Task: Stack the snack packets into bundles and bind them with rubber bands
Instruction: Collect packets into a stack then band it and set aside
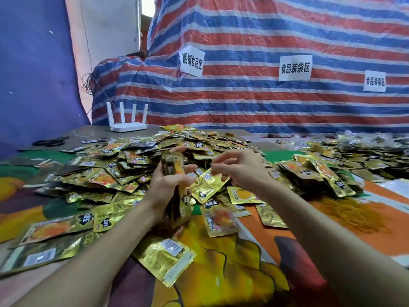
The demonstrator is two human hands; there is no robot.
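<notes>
Glossy crinkled gold foil packets (208, 185), matt paper signs (295, 68), woven plastic striped tarp (243, 103), smooth white plastic router (128, 126).

Light: even, soft and fairly bright over the whole tabletop (225, 273), with no hard beam.
Source seen: a blown-out white gap (147, 5) at the top, between the purple sheet (33, 74) and the striped tarpaulin (265, 103).
Shadows: faint and soft-edged, under the forearms and beneath the heap of snack packets (137, 160).
Glare: white glints on gold foil. They are strongest on the tilted packet (209, 186) pinched by the right hand (241, 171) and on the front packet (164, 261) near the tabletop's front edge.
Blur: the smeared packet (221, 218) below the hands. The rubber bands (352, 212) toward the right edge are a soft orange haze. The left hand (164, 187) and its gripped bundle (171, 166) are slightly soft.
Distortion: wide-angle. The stripes bow and the forearms swell toward the bottom corners.
</notes>
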